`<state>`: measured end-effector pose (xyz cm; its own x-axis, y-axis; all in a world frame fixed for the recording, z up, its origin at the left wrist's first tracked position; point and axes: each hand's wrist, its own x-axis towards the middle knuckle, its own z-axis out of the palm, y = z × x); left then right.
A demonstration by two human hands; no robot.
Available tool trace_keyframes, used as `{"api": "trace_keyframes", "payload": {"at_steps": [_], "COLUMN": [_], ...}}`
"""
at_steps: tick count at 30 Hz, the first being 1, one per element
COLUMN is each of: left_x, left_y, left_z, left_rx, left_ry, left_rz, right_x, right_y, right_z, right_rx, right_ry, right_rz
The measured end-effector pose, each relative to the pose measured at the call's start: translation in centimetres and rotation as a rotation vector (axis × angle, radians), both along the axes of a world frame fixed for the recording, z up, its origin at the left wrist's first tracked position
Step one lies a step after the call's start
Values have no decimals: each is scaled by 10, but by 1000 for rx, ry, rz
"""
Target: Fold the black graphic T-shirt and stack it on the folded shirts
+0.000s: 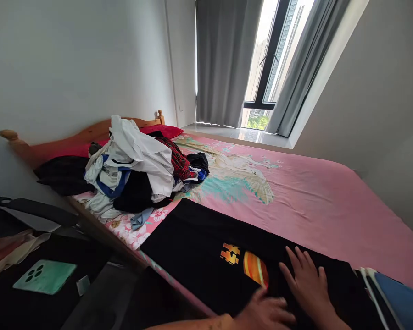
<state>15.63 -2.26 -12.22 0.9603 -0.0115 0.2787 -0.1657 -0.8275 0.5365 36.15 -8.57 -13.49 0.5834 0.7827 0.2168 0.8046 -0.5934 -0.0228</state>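
Both hands, the left hand (pixel 266 312) and right hand (pixel 308 280), lie flat and open, gripping nothing, on the black shirt (pixel 206 256) spread on the bed (pixel 313 201); soft and light, it looks easiest to pinch at its edges.

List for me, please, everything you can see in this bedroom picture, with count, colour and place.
T-shirt: one, black with an orange print, spread flat on the near edge of the bed.
Clothes pile: one heap, white, black, blue and red plaid, near the headboard.
Bed sheet: one, pink with a bird and flower pattern, covering the bed.
Headboard: one, wooden, against the left wall.
Pillow: one, red, by the headboard.
Phone: one, mint green, lying camera side up at lower left.
Curtains: two, grey, either side of the window.
Folded clothes: blue and striped, lower right.
Left hand: flat on the T-shirt.
Right hand: flat on the T-shirt.
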Motion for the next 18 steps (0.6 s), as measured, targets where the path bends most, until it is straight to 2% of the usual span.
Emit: {"api": "trace_keyframes", "payload": {"at_steps": [1, 4, 5, 7, 9, 12, 15, 18], "left_x": [-19, -71, -86, -111, -130, -151, -161, -166], "left_y": [26, 120, 153, 212, 254, 284, 290, 295], "left_z": [11, 41, 47, 52, 48, 38, 33, 37], "left_rx": [0, 76, 133, 240, 269, 242, 222, 159], "left_ry": [-13, 57, 110, 212, 318, 408, 429, 471], "left_rz": [93, 686, 847, 1143, 1341, 1459, 1476, 1465], "right_x": [-18, -59, -66, -72, -70, -66, -73, -94], "right_y": [-4, -15, -17, -18, -17, -16, -24, -38], "right_z": [-6, -28, -34, -41, -39, -27, -15, -14], "right_rx": [13, 26, 30, 39, 50, 69, 149, 253], "right_ry": [-18, -28, -25, -16, 13, 118, 226, 301], "right_rz": [39, 89, 93, 97, 92, 34, -82, -140]}}
